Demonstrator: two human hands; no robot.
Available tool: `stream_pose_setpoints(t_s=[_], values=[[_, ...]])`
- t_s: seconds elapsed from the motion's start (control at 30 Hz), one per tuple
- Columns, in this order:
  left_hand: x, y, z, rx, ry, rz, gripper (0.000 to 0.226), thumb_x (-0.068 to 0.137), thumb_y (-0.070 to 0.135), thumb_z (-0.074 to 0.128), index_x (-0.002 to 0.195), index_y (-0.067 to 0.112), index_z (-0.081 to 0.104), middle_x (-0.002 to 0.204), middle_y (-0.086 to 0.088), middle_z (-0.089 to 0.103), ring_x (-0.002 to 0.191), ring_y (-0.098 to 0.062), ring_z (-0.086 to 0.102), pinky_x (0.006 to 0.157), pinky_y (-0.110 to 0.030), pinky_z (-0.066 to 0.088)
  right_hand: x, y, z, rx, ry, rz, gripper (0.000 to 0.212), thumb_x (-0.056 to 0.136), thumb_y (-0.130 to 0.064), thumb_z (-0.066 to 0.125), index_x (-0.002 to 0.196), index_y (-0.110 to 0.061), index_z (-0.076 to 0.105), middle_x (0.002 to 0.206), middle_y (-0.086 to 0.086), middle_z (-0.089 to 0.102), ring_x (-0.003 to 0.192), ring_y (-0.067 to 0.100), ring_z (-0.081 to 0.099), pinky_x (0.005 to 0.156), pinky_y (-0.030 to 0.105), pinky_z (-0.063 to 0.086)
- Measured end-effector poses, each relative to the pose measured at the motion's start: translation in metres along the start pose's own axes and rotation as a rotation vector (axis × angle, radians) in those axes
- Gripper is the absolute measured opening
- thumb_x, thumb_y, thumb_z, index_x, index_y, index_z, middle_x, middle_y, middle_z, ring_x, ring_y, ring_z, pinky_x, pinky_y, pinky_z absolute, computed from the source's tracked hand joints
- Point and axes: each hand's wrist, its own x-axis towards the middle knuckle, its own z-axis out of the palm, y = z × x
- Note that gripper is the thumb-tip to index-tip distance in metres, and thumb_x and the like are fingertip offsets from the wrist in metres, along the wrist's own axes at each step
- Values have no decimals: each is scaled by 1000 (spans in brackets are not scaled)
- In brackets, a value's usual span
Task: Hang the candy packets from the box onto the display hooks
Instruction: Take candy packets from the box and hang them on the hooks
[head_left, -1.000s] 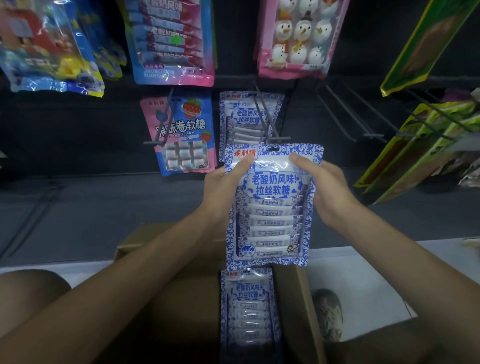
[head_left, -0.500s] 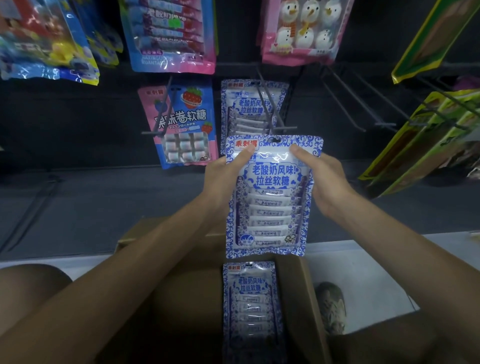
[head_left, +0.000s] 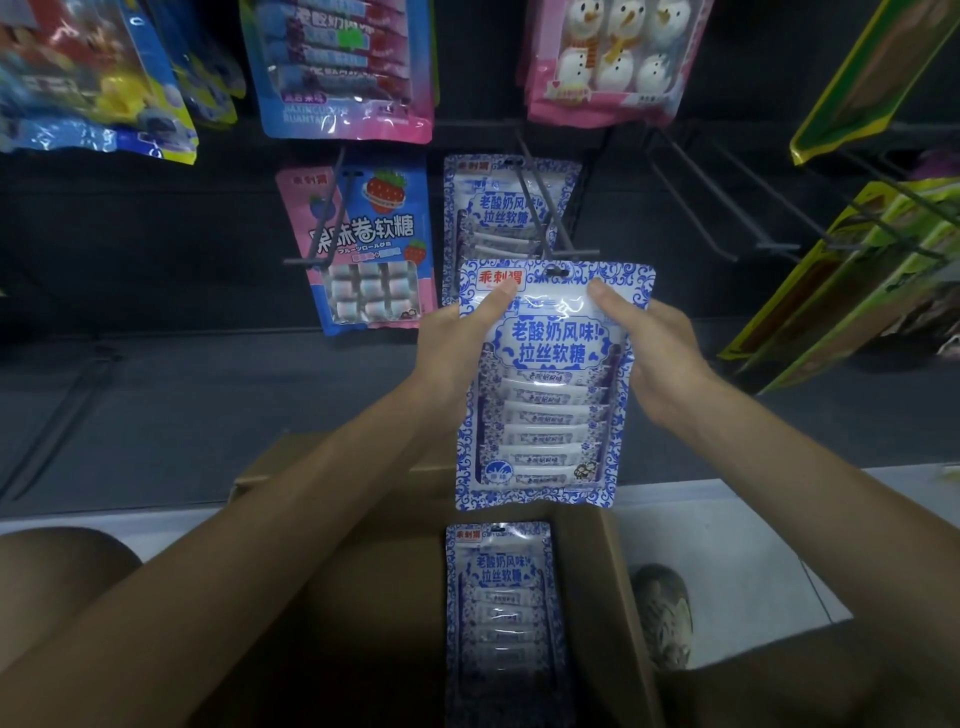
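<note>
Holding the packet (head_left: 545, 384) upright above the far edge of the box (head_left: 618, 571), I have my left hand (head_left: 457, 353) and right hand (head_left: 654, 358) pinching its upper sides, its hole (head_left: 557, 271) just beside the hook (head_left: 545, 208) tip. I judge the hole could miss the hook, or the packet tear if forced.

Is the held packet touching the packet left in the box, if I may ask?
Apart: head view shows a strip of the box between held packet and boxed packet.
</note>
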Motion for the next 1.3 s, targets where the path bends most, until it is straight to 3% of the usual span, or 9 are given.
stream_pose_setpoints(t_s=[0.17,0.3,0.43,0.5,0.67,0.83,0.93,1.07,1.3], values=[[-2,3,1,5,36,-6,83,45,90,84,98,35,53,107,8,61,92,-22,62,105,-54,52,1,4,2,7,15,15,36,93,-32,79,116,-4,74,100,10,82,91,25,80,68,30,63],[-1,4,2,-1,75,-12,86,43,90,85,99,32,53,106,3,67,93,-31,69,107,-47,49,1,17,-4,-83,-34,49,44,87,-45,83,116,-13,77,107,4,81,102,22,78,103,44,56],[-9,12,5,-112,96,-41,88,67,71,88,125,12,55,136,-13,61,126,-30,60,115,-52,41,-14,31,-17,-181,-153,85,62,75,-56,88,121,-16,77,116,1,80,112,22,75,116,50,44],[-11,14,7,-128,103,-74,88,78,62,85,139,11,47,140,0,52,130,-23,50,118,-51,37,-23,35,-25,-237,-225,123,59,76,-49,90,123,-16,75,118,2,79,112,23,75,113,51,47],[-13,24,4,-169,81,-134,69,71,62,90,107,19,51,130,-6,61,120,-30,58,114,-54,40,-43,33,-43,-381,-429,256,47,89,2,76,131,-17,69,122,3,78,112,24,75,102,50,57],[-22,28,6,-148,97,-100,67,87,51,82,132,13,50,129,0,53,126,-24,48,119,-53,35,-49,33,-50,-342,-385,269,49,88,-4,79,132,-21,67,123,3,77,112,26,75,100,54,58],[-33,24,5,-100,87,-17,75,97,48,71,157,19,37,155,-2,48,143,-27,46,120,-52,35,-49,32,-47,-319,-356,256,48,87,-8,81,131,-21,68,121,4,78,110,29,76,96,53,60],[-54,15,-4,64,57,52,47,100,39,69,142,27,53,137,7,63,129,-20,60,108,-44,47,-48,25,-37,-274,-309,214,39,89,-12,80,127,-17,71,114,7,80,102,29,78,80,43,66],[-77,-1,-26,112,-37,94,36,99,16,72,130,24,55,123,1,70,104,-18,75,90,-43,63,-24,19,-24,-224,-152,142,50,75,-29,93,119,-13,74,107,6,81,100,28,78,99,51,59]])
